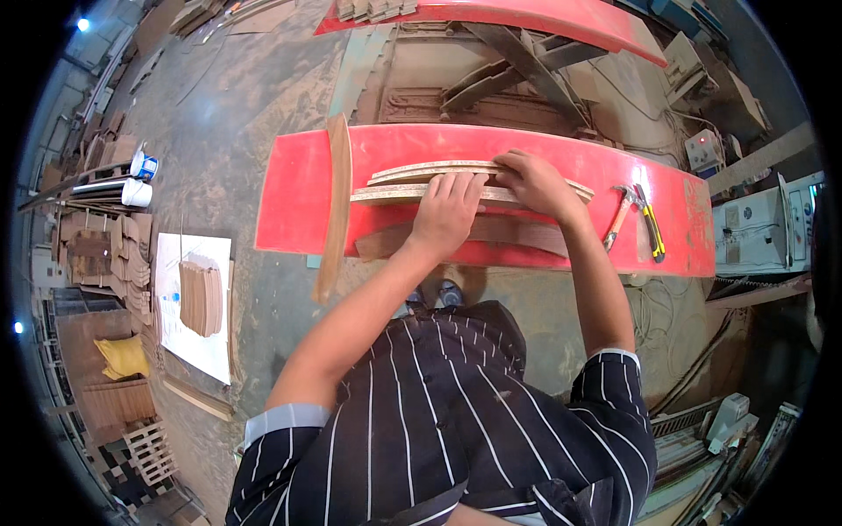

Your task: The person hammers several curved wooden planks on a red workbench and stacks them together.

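Several curved wooden strips with pale speckled edges stand close together on the red table [294, 184] in front of me. My left hand [449, 210] bends its fingers over the near strip [386, 195] around the middle. Farther right, my right hand [539, 184] is closed on the far strips [425, 167], its fingers over their top edge. On my side of them a brown curved strip [517, 233] lies flat, partly hidden by my left hand. Another long curved strip [337, 193] lies across the table's left end and overhangs its near edge.
A hammer [619, 216] and a yellow-black utility knife [651, 226] lie at the table's right. Another red surface [526, 16] stands beyond. At left, a stack of curved pieces [201, 298] rests on a white sheet [197, 359], near white buckets [137, 192]. Machinery [754, 230] stands right.
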A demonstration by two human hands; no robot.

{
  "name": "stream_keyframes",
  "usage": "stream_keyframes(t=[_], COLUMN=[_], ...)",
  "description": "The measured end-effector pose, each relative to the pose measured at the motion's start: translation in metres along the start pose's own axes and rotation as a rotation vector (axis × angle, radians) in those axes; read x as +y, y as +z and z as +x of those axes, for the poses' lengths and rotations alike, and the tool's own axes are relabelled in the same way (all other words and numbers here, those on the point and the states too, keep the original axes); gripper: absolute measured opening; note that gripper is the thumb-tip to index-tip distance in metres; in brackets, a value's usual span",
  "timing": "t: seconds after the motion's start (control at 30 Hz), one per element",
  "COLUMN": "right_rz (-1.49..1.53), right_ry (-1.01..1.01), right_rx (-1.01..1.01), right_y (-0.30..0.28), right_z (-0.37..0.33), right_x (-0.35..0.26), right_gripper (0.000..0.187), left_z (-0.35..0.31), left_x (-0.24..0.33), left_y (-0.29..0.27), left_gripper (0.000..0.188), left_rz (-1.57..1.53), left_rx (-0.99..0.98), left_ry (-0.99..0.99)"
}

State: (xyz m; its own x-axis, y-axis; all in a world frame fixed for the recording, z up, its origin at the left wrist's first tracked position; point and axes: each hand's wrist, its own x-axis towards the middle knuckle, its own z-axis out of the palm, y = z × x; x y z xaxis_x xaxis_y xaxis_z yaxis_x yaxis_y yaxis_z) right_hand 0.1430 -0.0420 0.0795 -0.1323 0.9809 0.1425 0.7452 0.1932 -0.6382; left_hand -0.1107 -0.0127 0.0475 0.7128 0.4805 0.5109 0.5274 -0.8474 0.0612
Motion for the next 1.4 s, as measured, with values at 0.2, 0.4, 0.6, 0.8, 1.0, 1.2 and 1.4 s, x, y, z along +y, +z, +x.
stream_keyframes(t=[0.2,0.4,0.6,0.8,1.0,1.2,1.4], right_rz=[0.045,-0.322,-0.46,-0.438,-0.489,-0.539,-0.577], right_ry=[-0.005,-0.197,-0.115,-0.077,-0.168,-0.083,0.154], right_rx=[0.01,0.177,0.138,0.103,0.372,0.41,0.561], right_y=[0.002,0.037,0.086,0.079,0.074,0.081,0.07], right_z=[-0.019,-0.075,-0.103,-0.107,-0.114,-0.112,-0.096], right_x=[-0.014,-0.037,-0.029,-0.037,-0.031,-0.032,-0.029], right_gripper=[0.034,0.054,0.067,0.059,0.054,0.055,0.078], left_z=[0.017,0.032,0.035,0.037,0.038,0.043,0.031], left_x=[-0.004,-0.036,-0.054,-0.055,-0.057,-0.06,-0.064], left_y=[-0.013,-0.009,-0.008,-0.026,-0.042,-0.045,-0.033], left_gripper=[0.074,0.074,0.073,0.072,0.115,0.137,0.122], left_rz=[0.061,-0.27,-0.409,-0.441,-0.464,-0.509,-0.307], left_rx=[0.099,-0.352,-0.415,-0.478,-0.493,-0.571,-0.586], left_ry=[-0.074,-0.181,-0.17,-0.175,-0.041,-0.083,-0.006])
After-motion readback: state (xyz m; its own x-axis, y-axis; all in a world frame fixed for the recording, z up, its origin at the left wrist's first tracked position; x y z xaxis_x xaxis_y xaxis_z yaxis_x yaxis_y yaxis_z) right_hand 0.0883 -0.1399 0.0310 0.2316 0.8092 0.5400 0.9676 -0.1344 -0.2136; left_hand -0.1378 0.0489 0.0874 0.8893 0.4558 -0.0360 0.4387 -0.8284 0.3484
